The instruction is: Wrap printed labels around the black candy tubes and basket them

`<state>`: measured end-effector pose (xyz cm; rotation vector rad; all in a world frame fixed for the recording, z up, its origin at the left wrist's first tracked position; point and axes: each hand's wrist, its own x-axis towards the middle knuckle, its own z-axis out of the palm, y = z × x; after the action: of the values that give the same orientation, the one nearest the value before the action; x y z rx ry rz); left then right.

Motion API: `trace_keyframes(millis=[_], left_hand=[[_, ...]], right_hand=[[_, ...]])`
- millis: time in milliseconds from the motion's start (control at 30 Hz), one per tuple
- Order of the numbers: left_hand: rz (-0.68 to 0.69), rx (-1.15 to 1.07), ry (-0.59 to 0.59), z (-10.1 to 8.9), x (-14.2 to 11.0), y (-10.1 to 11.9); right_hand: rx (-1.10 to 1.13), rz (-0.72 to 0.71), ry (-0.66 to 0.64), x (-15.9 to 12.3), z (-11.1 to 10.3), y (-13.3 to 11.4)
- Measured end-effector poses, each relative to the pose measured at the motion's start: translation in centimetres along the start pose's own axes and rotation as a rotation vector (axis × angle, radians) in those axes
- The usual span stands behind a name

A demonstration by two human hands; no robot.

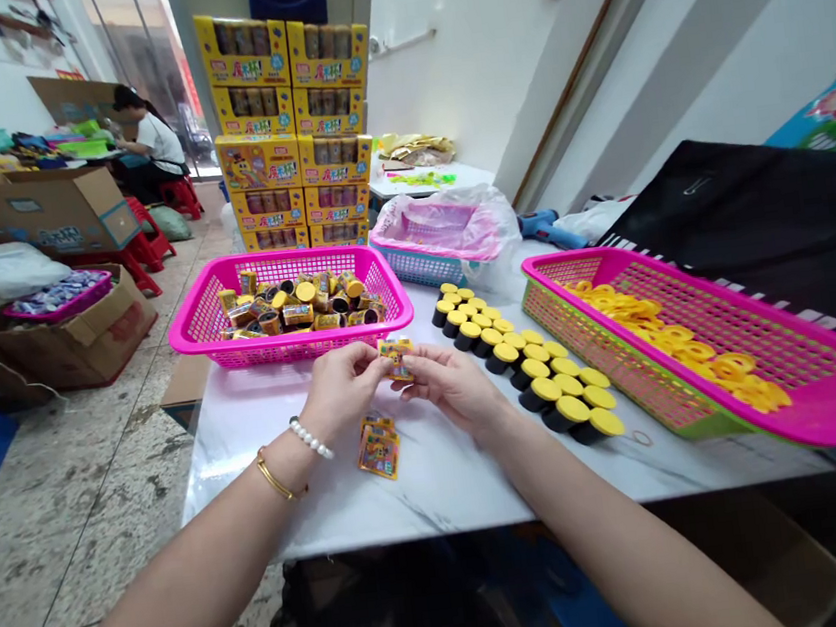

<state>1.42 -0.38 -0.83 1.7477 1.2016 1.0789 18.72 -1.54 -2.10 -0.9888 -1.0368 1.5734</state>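
Between both hands is a small printed yellow card [396, 356], held above the marble-look table. My left hand [343, 387] pinches its left side, with a bead bracelet and a gold bangle on that wrist. The fingers of my right hand [447, 381] close on its right side. Just below them, a small pile of similar printed cards [379, 451] lies on the tabletop. To the right stand rows of black cups with yellow lids [537, 365]. Behind my left hand is a pink basket [293, 346] of wrapped, yellow-lidded cups [303, 301].
A long pink basket [808, 360] holds yellow rings [677, 334] at the right. A plastic-lined basket [419, 263] and a blue tool [551, 228] sit farther back. Stacked yellow display boxes [261, 160] rise behind. Cartons [59, 208] and a seated person [157, 142] are at the left.
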Motion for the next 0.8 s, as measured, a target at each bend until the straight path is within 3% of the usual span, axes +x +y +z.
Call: trace_keyframes(millis=[100, 233, 300, 800], left_hand=[[0.054, 0.051, 0.012, 0.1, -0.4, 0.3], [0.166, 0.029, 0.203, 0.0, -0.9, 1.3], [0.172, -0.022, 0.242, 0.0, -1.1, 1.6], [-0.170, -0.469, 0.001, -0.3, -0.7, 2.1]], right_hand=[[0.004, -0.067, 0.017, 0.0, 0.3, 0.1], [-0.032, -0.194, 0.112, 0.2, 0.3, 0.3], [-0.061, -0.242, 0.143, 0.3, 0.3, 0.4], [-0.305, -0.397, 0.159, -0.3, 0.9, 0.3]])
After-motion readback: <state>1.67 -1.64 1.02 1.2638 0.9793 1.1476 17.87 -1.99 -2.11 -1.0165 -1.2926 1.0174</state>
